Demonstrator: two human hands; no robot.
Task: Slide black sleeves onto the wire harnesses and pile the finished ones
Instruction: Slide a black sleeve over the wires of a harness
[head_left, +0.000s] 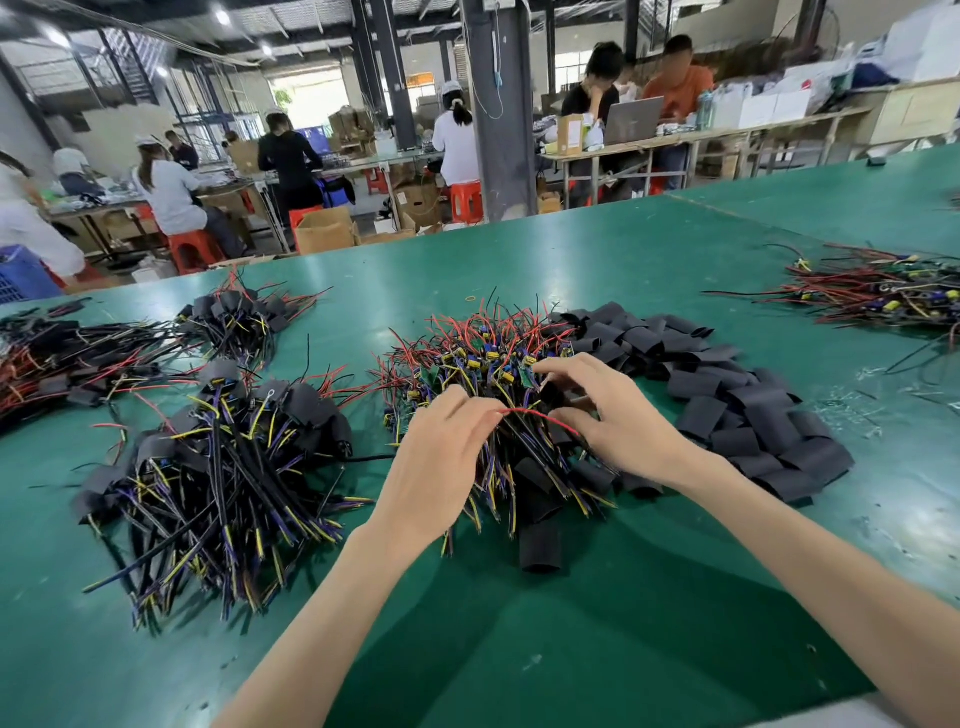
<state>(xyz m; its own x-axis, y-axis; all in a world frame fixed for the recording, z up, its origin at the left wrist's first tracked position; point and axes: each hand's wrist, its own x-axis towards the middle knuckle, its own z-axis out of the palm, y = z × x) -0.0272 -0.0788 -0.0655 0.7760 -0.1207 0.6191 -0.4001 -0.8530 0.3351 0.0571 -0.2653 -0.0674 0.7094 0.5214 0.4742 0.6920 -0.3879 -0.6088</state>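
Observation:
A heap of bare wire harnesses (483, 358) with red, yellow and purple wires and small green boards lies in the middle of the green table. Both hands rest on its near side. My left hand (441, 467) pinches one end of a red wire (540, 417). My right hand (613, 415) touches the wire's other end, fingers spread over the heap, with a black sleeve under the fingers. Flat black sleeves (727, 405) are heaped to the right of the harnesses. One loose sleeve (540, 545) lies nearest me. Sleeved harnesses (223, 467) are piled at the left.
More sleeved harnesses (239, 317) and wire bundles (52, 358) lie at the far left. Another pile of bare harnesses (883, 296) sits at the far right. The table's near edge (779, 719) is at the bottom right. Several people work at benches beyond the table.

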